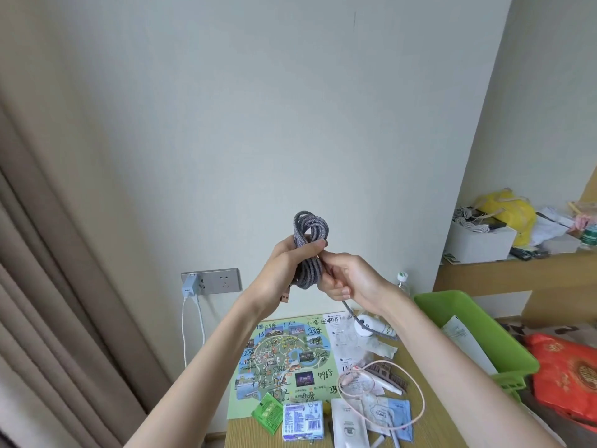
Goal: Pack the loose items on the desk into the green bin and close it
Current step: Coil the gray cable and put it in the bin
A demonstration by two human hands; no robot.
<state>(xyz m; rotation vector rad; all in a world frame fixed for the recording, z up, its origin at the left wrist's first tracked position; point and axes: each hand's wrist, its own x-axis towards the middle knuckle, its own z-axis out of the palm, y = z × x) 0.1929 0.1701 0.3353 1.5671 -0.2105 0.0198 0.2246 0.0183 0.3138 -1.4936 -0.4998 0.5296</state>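
A coiled grey braided cable (309,227) is held up in front of the wall, above the desk. My left hand (284,266) grips the coil's middle, thumb across it. My right hand (349,276) pinches a strand of the same cable beside the coil; its loose end trails down to the desk. The green bin (465,321) stands open at the desk's right side with a sheet of paper inside. On the desk lie a pink cable loop (416,383), a tissue pack (303,420), a green sachet (266,412), white and blue packets (387,415) and a white round item (371,326).
A printed map (284,357) with handwriting covers the desk's left part. A wall socket (211,281) holds a charger with a white cord. Curtains hang at left. A red bag (568,376) lies right of the bin. A shelf with boxes and a yellow bag (504,215) sits at back right.
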